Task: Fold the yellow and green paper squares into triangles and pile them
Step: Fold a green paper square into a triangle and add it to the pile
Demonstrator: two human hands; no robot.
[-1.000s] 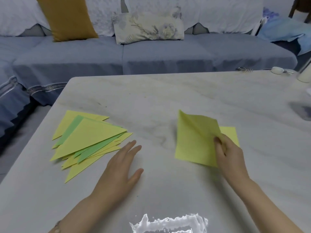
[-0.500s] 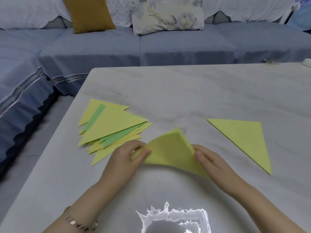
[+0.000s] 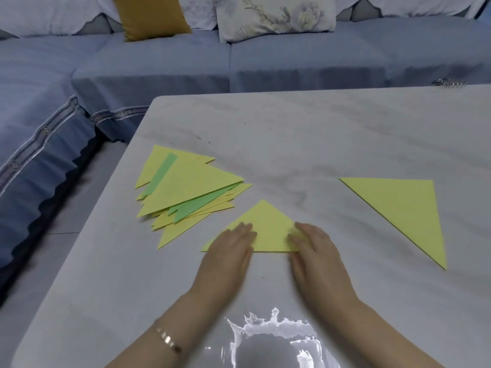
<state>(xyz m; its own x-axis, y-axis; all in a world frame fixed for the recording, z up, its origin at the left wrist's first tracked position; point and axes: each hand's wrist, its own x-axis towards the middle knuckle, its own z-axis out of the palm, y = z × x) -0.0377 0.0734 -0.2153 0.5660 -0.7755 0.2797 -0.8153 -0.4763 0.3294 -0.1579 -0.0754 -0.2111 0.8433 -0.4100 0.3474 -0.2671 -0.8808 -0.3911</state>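
From the head camera, two hands lie flat on one yellow triangle (image 3: pixel 268 227) on the table (image 3: pixel 318 134). The left hand (image 3: pixel 228 251) has straight fingers held together and presses the triangle's left corner. The right hand (image 3: pixel 316 251) is also flat and spread, covering the right corner. It is slightly blurred. The triangle's point faces away from the person, and its long edge runs between the two hands.

Just beyond the left hand and to its left is one loose pile (image 3: pixel 186 192) of folded triangles. Most are yellow, and green shows in two places. The sheets overlap too much to count. The pile's near corner is close to the pressed triangle, but I cannot tell if they touch.

Well to the right of the right hand lies a second single yellow triangle (image 3: pixel 403 208), flat and apart.

The left wrist wears one bracelet (image 3: pixel 167 339). Beyond the table is a blue sofa (image 3: pixel 159 62) with two cushions, one mustard (image 3: pixel 151 14) and one floral (image 3: pixel 276 14). A small metal object (image 3: pixel 449 83) sits at the far table edge.
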